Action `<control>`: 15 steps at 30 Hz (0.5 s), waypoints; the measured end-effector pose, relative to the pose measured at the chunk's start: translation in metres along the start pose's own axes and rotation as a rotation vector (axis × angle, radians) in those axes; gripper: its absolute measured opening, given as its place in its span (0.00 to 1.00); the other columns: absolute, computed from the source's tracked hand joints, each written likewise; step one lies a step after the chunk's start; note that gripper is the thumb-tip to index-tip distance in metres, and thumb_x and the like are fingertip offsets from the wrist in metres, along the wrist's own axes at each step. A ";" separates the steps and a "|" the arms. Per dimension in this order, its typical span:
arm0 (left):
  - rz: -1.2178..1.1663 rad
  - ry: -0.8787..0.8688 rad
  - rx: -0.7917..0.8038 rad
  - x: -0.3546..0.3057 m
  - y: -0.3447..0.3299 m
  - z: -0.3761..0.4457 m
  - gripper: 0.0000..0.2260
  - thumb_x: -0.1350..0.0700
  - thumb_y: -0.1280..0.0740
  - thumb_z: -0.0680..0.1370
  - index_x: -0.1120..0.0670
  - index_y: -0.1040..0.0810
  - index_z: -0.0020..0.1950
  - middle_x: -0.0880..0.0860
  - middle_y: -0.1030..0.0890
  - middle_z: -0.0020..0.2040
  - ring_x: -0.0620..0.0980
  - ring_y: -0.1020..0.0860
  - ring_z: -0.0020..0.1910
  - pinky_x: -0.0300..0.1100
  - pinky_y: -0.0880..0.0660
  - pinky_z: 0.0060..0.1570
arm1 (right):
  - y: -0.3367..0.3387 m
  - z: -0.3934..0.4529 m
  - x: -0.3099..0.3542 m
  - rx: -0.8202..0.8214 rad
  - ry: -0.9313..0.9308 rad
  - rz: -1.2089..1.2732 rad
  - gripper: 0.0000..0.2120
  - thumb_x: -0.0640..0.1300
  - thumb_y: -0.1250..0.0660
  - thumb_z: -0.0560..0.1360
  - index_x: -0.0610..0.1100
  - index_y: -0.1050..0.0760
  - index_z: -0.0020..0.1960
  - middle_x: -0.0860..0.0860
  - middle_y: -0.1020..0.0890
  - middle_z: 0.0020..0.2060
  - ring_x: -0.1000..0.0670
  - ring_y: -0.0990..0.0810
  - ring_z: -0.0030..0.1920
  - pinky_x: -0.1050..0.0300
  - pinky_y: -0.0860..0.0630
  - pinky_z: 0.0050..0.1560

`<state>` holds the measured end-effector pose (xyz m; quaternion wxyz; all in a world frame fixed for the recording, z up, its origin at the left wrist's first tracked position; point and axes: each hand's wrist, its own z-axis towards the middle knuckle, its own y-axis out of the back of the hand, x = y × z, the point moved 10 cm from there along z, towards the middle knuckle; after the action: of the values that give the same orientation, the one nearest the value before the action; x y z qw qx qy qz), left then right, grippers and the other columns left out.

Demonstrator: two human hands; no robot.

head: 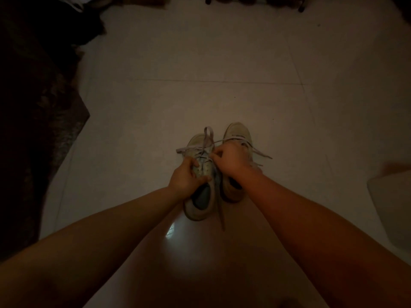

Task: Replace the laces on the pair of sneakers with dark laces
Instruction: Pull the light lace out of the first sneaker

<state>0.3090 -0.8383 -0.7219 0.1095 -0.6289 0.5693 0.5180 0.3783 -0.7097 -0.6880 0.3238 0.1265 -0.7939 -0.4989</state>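
Open floor (200, 63) lies ahead of and to both sides of the pair of sneakers (201, 174). Dark rug (33, 130) bounds the left side. A pale object (391, 207) stands at the right edge. Furniture legs (301, 6) line the far end. Loose lace ends (262, 154) trail rightward over the floor.

Dim light. Two pale sneakers are sitting side by side on a glossy tiled floor (200, 63), toes pointing away. The left hand (185, 175) is gripping the left sneaker (201, 174) by its tongue and side. The right hand (231, 157) is pinching a light lace (208, 135) at the eyelets, loose ends trailing across the right sneaker (239, 132). A dark rug (33, 130) is lying along the floor's left edge.
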 end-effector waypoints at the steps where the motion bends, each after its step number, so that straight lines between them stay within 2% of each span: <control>1: -0.003 0.002 0.001 0.001 0.000 0.000 0.20 0.52 0.25 0.69 0.53 0.34 0.50 0.50 0.30 0.33 0.47 0.31 0.32 0.41 0.35 0.32 | 0.001 -0.001 0.001 -0.017 -0.026 0.016 0.12 0.55 0.34 0.73 0.50 0.16 0.43 0.45 0.17 0.44 0.42 0.22 0.52 0.47 0.28 0.57; 4: -0.009 0.004 0.003 -0.001 0.000 0.000 0.19 0.52 0.25 0.69 0.54 0.34 0.50 0.50 0.30 0.33 0.47 0.31 0.31 0.41 0.35 0.31 | 0.002 -0.001 -0.004 -0.052 -0.100 0.026 0.12 0.57 0.32 0.71 0.50 0.16 0.42 0.46 0.17 0.46 0.44 0.23 0.55 0.47 0.32 0.63; 6: -0.006 -0.002 0.001 -0.001 0.000 0.000 0.19 0.53 0.25 0.70 0.54 0.34 0.50 0.50 0.30 0.32 0.47 0.31 0.31 0.40 0.35 0.31 | 0.003 -0.002 -0.006 -0.063 -0.121 0.016 0.11 0.56 0.32 0.71 0.51 0.19 0.35 0.46 0.17 0.45 0.45 0.23 0.54 0.48 0.34 0.64; 8: -0.007 -0.011 0.002 -0.002 0.000 -0.001 0.19 0.53 0.25 0.70 0.54 0.33 0.51 0.50 0.30 0.32 0.47 0.31 0.32 0.40 0.35 0.31 | 0.004 -0.001 -0.008 -0.056 -0.132 0.047 0.18 0.51 0.32 0.71 0.50 0.30 0.24 0.47 0.20 0.38 0.43 0.22 0.51 0.47 0.34 0.64; 10: -0.011 -0.013 0.007 -0.001 0.000 -0.001 0.20 0.53 0.25 0.70 0.55 0.33 0.52 0.50 0.30 0.32 0.46 0.31 0.31 0.39 0.35 0.30 | 0.006 -0.001 -0.011 -0.059 -0.122 0.142 0.22 0.46 0.32 0.70 0.51 0.37 0.21 0.50 0.27 0.28 0.43 0.23 0.42 0.50 0.30 0.57; 12: -0.005 -0.015 0.013 -0.001 0.000 -0.001 0.19 0.53 0.26 0.70 0.55 0.33 0.52 0.49 0.30 0.33 0.45 0.31 0.31 0.38 0.36 0.30 | 0.012 -0.004 -0.011 -0.066 -0.119 0.244 0.21 0.43 0.34 0.72 0.50 0.35 0.22 0.51 0.29 0.25 0.44 0.26 0.35 0.53 0.27 0.48; 13: -0.005 -0.018 0.017 -0.001 0.000 -0.001 0.19 0.53 0.26 0.71 0.55 0.33 0.52 0.49 0.30 0.33 0.45 0.32 0.31 0.37 0.36 0.30 | 0.019 -0.005 -0.013 -0.085 -0.148 0.339 0.17 0.43 0.36 0.74 0.49 0.30 0.26 0.50 0.27 0.26 0.45 0.25 0.34 0.54 0.25 0.44; 15: -0.012 -0.023 0.022 -0.002 0.000 -0.001 0.19 0.53 0.25 0.70 0.55 0.33 0.52 0.49 0.30 0.33 0.46 0.31 0.32 0.38 0.36 0.30 | 0.034 -0.005 -0.028 -0.174 -0.296 0.611 0.10 0.44 0.39 0.77 0.43 0.23 0.41 0.48 0.23 0.34 0.47 0.23 0.36 0.60 0.24 0.40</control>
<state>0.3095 -0.8380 -0.7201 0.1260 -0.6251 0.5699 0.5183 0.4069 -0.6820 -0.6675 0.3492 -0.2185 -0.7879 -0.4577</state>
